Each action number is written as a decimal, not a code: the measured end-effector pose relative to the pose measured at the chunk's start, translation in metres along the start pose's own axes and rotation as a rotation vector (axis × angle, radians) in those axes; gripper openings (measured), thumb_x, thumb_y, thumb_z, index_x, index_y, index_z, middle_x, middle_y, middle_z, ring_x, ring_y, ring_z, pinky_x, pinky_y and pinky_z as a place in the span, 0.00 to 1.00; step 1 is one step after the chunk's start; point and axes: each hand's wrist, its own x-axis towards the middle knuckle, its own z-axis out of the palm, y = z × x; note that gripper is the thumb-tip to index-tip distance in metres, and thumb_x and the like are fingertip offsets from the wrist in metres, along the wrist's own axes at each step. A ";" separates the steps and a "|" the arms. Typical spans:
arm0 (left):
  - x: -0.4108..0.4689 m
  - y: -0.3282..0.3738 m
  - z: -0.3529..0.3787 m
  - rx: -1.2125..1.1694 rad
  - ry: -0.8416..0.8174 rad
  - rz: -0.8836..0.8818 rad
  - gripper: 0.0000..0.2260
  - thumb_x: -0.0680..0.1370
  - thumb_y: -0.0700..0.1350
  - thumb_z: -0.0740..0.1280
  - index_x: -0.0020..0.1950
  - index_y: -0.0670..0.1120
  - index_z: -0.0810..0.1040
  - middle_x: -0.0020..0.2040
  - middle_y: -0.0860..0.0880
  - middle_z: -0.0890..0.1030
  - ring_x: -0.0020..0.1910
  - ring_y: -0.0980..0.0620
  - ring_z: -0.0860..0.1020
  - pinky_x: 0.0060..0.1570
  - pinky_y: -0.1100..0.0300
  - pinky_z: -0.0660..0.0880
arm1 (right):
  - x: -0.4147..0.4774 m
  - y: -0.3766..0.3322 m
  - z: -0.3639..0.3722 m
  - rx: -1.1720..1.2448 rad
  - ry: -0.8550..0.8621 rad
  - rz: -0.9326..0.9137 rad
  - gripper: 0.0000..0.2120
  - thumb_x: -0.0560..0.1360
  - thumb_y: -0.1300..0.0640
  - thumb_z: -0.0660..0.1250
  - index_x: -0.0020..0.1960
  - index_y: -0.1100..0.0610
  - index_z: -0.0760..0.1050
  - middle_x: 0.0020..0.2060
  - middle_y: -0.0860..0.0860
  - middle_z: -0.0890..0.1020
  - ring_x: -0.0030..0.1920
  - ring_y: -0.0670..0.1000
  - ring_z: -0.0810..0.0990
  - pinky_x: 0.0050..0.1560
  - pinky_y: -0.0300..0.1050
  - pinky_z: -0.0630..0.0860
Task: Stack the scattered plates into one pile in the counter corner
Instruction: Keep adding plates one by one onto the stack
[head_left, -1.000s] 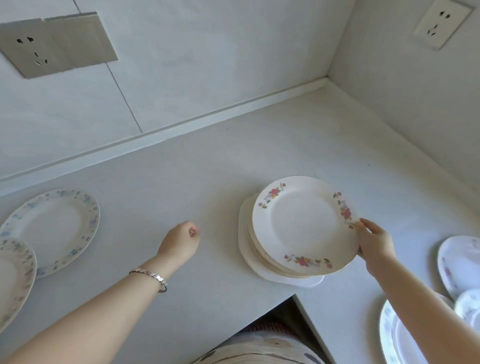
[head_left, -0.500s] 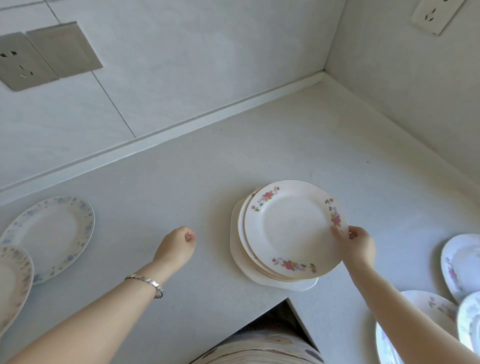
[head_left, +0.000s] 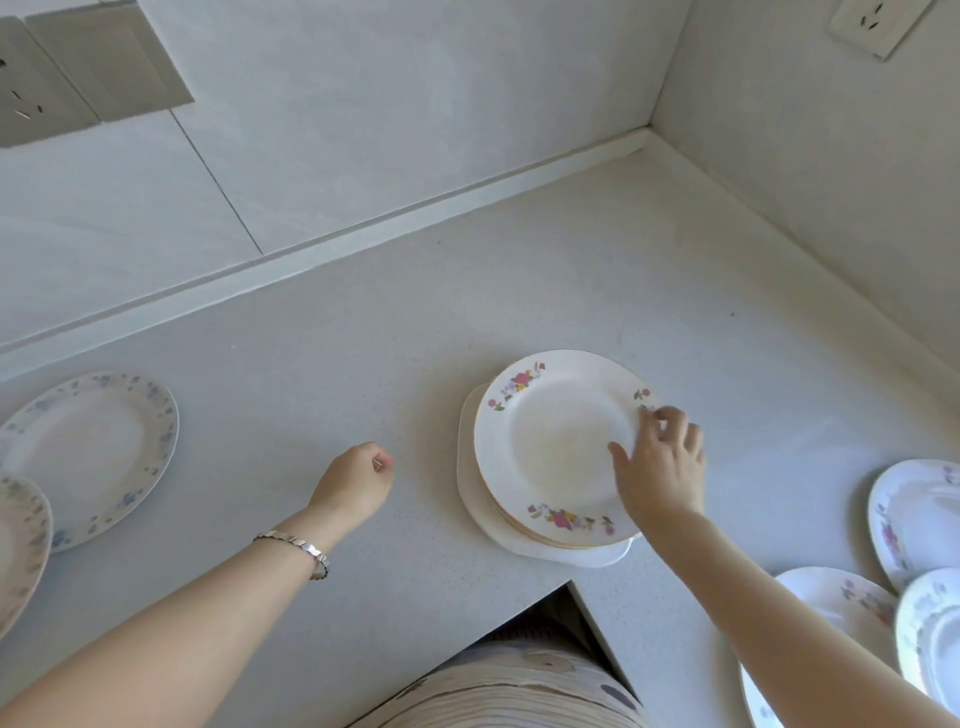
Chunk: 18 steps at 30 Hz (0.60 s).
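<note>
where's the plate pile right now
Head view: the pile sits centre-right on the counter, right hand on its right rim, well short of the wall corner.

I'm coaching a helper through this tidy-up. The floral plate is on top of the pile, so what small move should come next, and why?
Probably lift the right hand off the top plate. The plate lies flat on the pile, and the hand only rests on its rim. Loose plates lie close by on the right, so that hand could reach for one of them next.
</note>
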 end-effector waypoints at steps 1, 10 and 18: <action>-0.001 -0.004 -0.001 -0.009 0.002 -0.004 0.11 0.77 0.40 0.60 0.56 0.43 0.78 0.57 0.44 0.80 0.56 0.43 0.77 0.54 0.57 0.73 | 0.000 -0.013 -0.002 0.001 -0.054 -0.106 0.22 0.78 0.51 0.59 0.70 0.57 0.65 0.67 0.55 0.66 0.67 0.57 0.64 0.67 0.50 0.63; -0.019 -0.084 -0.046 -0.120 0.121 -0.125 0.06 0.77 0.40 0.58 0.43 0.48 0.73 0.44 0.49 0.77 0.45 0.48 0.75 0.47 0.58 0.72 | -0.022 -0.184 0.018 -0.065 -0.536 -0.788 0.14 0.79 0.53 0.58 0.62 0.54 0.73 0.60 0.52 0.74 0.62 0.54 0.74 0.61 0.46 0.70; -0.030 -0.215 -0.116 -0.873 0.375 -0.649 0.08 0.76 0.41 0.58 0.37 0.41 0.69 0.27 0.43 0.74 0.30 0.47 0.75 0.29 0.58 0.72 | -0.066 -0.315 0.062 -0.186 -0.619 -0.948 0.15 0.80 0.53 0.56 0.64 0.54 0.71 0.61 0.52 0.74 0.62 0.54 0.73 0.61 0.47 0.69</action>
